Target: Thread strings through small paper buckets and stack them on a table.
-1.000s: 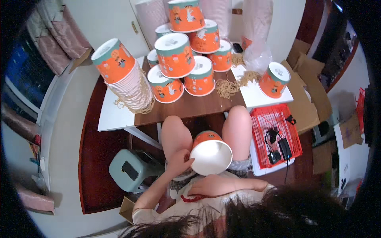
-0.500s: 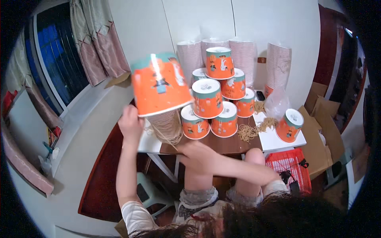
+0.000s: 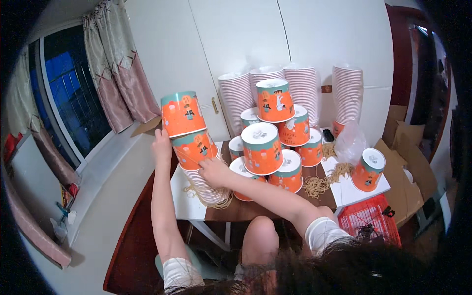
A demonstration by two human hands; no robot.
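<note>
Two hands work one tall stack of nested cups (image 3: 205, 182) at the surface's (image 3: 184, 204) left edge, w/ the top cup (image 3: 183, 113) sitting up off the cup below (image 3: 195, 147), tilted a bit, not yet pushed down. Left hand (image 3: 161, 142) is behind the stack at the seam between those two, fingers curled against the cup wall, prob. steadying it from the back; can't tell how tight. Right hand (image 3: 214, 172) is laid on the front of the stack lower down, fingers spread and pressed flat on the ribbed rims, not wrapped round, likely bracing so the column doesn't tip toward the edge. Loose rubber bands (image 3: 317, 186) lie in a heap mid-surface, more strands at the stack's foot. Pyramid of lidded cups (image 3: 268, 147) sits just right of the stack, apart from both hands; one lone cup (image 3: 368, 169) on the white board far right, red basket (image 3: 366, 221) below it. White lid stacks (image 3: 290, 93) line the wall behind. Vs. 0.5 s ago: the top cup was held up high, big in view, w/ the left hand under it; now it's down on the stack. Right arm was then low across the lap, now reaches out to the stack front. View also swung right.
</note>
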